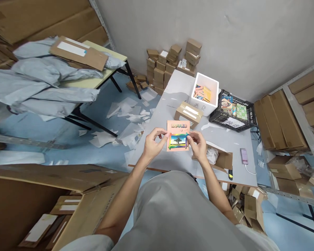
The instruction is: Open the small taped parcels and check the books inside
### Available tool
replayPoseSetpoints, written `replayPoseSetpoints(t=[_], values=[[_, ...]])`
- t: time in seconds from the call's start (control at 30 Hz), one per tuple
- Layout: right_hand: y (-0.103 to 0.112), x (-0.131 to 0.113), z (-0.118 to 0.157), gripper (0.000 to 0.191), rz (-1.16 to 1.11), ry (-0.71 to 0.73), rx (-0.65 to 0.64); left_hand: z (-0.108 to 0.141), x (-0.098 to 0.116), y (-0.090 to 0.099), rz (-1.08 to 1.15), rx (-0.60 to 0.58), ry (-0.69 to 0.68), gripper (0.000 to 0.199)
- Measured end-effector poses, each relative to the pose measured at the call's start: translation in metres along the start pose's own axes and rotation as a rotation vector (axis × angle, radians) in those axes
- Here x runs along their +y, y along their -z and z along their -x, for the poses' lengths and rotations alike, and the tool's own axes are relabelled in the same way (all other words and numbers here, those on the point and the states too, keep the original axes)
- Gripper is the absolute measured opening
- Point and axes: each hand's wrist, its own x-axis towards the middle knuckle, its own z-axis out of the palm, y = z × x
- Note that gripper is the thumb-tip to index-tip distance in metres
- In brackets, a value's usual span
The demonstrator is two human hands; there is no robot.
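Note:
A thin pink booklet [178, 126] with a tree picture and rainbow border on its front is held up over the near part of the grey table. My left hand [155, 142] pinches its left edge between thumb and fingers. On the opposite edge, my right hand [198, 143] grips it the same way. Just beyond the booklet sits a closed small cardboard box [188, 113] with a white label. Below and right of my right hand lies an opened carton [223, 161] with crumpled white packing in it.
A white foam bin [204, 106] of booklets and a black plastic crate [231, 120] of books stand at the table's back. A cutter [230, 174] and a phone [244, 156] with cable lie at right. Paper scraps litter the floor; a large carton [99, 205] is at left.

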Motion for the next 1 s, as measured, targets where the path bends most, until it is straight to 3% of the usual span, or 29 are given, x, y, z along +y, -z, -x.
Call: replayPoseSetpoints(t=[0.27,0.47,0.6,0.77,0.9,1.0], values=[[0.014,0.006,-0.001,0.046,-0.132,-0.200,-0.170,0.003,-0.014,0.006,0.018,-0.153,0.084,0.039],[0.009,0.003,-0.001,0.054,-0.113,-0.326,-0.155,0.008,-0.008,-0.008,0.046,-0.128,0.289,0.053],[0.007,0.004,-0.003,0.062,-0.123,-0.329,-0.161,0.008,-0.005,-0.012,0.081,-0.123,0.299,0.058],[0.008,0.019,-0.004,0.070,-0.223,-0.393,-0.176,0.003,0.007,-0.006,0.004,-0.139,0.156,0.044],[-0.009,0.034,-0.001,0.049,-0.233,-0.453,-0.235,0.006,0.024,-0.018,-0.143,-0.230,-0.069,0.032],[-0.034,0.038,0.007,0.024,-0.123,-0.464,-0.276,0.018,0.034,-0.046,-0.323,-0.370,-0.209,0.022]])
